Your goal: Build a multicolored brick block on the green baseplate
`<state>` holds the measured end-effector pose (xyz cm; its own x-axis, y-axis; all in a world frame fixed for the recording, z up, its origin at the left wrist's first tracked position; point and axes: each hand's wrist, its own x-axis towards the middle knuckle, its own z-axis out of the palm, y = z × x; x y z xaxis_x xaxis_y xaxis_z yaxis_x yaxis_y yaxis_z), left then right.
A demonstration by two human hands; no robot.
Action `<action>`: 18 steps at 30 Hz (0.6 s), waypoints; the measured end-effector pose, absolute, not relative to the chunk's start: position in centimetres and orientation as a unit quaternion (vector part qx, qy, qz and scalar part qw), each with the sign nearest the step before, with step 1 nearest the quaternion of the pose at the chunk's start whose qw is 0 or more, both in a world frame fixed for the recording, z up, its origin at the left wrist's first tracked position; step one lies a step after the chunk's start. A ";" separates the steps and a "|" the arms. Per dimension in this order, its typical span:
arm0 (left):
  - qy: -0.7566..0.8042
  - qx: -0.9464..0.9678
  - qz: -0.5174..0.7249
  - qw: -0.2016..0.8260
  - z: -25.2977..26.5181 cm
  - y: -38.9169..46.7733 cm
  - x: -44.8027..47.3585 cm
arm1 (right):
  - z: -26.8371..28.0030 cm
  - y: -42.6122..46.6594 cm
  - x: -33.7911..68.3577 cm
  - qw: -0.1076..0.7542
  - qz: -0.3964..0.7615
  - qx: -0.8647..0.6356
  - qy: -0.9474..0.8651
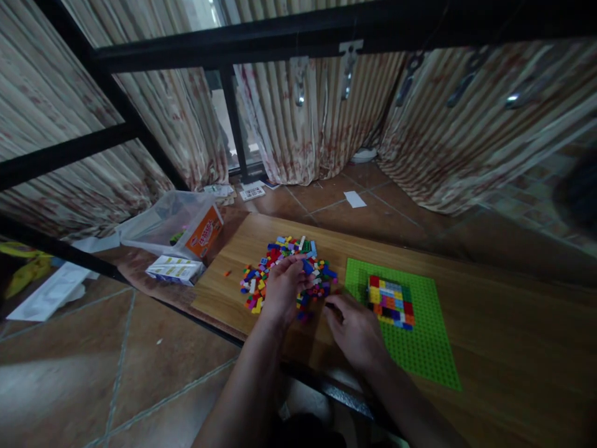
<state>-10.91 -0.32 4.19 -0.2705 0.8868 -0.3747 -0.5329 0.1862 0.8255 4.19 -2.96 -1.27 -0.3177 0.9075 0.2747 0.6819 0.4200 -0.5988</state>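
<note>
My left hand (283,285) is over a heap of small coloured toy bricks (280,249). Its fingers are closed on a blue brick (308,267) at the fingertips. To the right, my right hand (353,328) is low over the board by the heap's edge, thumb and fingers curled together; whatever is between them is too small and dark to make out. Beside that hand lies a green baseplate (424,354). A block of multicoloured bricks (390,302), roughly square, is built up on its upper middle part.
A wooden board (494,323) carries the bricks and baseplate. On its left are a clear plastic box (158,218) with an orange label and a small white carton (175,270). A black metal frame (261,46) and curtains (321,118) stand behind. A white card (355,199) lies on the tiles.
</note>
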 end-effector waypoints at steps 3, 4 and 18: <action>0.522 0.190 0.604 0.571 4.2 -0.4 -10.7 | -1.4 -2.6 3.8 0.296 0.208 -0.513 -0.779; 0.525 0.196 0.602 0.569 4.3 -0.4 -10.7 | -1.3 -2.5 3.8 0.302 0.224 -0.516 -0.769; 0.478 0.257 0.586 0.602 2.6 -1.2 -4.6 | 2.0 -2.0 6.9 0.441 0.269 -0.555 -0.652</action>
<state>-4.59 -1.16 2.65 -0.1432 0.9511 -0.2738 -0.4591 0.1813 0.8697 6.88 -2.02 2.00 0.0045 0.9607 0.2775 0.4866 0.2403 -0.8399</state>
